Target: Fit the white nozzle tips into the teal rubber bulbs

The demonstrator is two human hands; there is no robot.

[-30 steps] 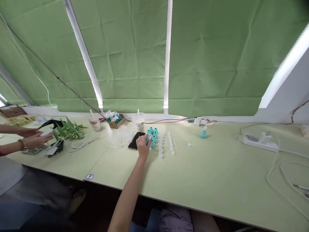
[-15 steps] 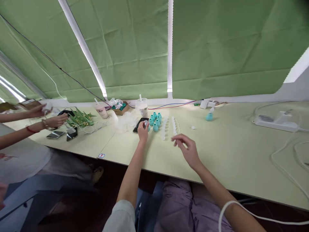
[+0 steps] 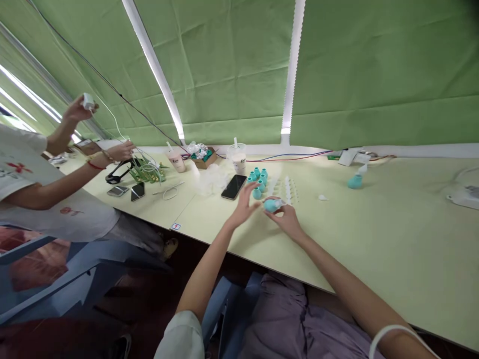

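My right hand [image 3: 290, 223] is closed on a small teal squeeze bulb [image 3: 270, 205], tilted sideways with its clear-white nozzle pointing right. Just left of the bulb, my left hand [image 3: 241, 212] is open, thumb and fingers apart, with nothing in it. Beyond my hands stand several teal bulbs [image 3: 257, 193] with open necks, in a cluster. Beside them, white plastic pieces [image 3: 288, 189] lie in rows. Farther right sits another teal bulb [image 3: 355, 182] with a white nozzle on it. A small white piece [image 3: 322, 197] lies between.
A black phone [image 3: 234, 187] lies left of the bulbs, near crumpled clear plastic [image 3: 211, 180], two drink cups with straws and a small cardboard box [image 3: 205, 160]. At left, a co-worker [image 3: 52, 199] holds a white object and a cable. A power strip [image 3: 464, 197] lies far right.
The bulb with the nozzle is now in my right hand, which was empty. My left hand, earlier pinched at the bulbs, has opened. The co-worker's hands have risen. The view has shifted left.
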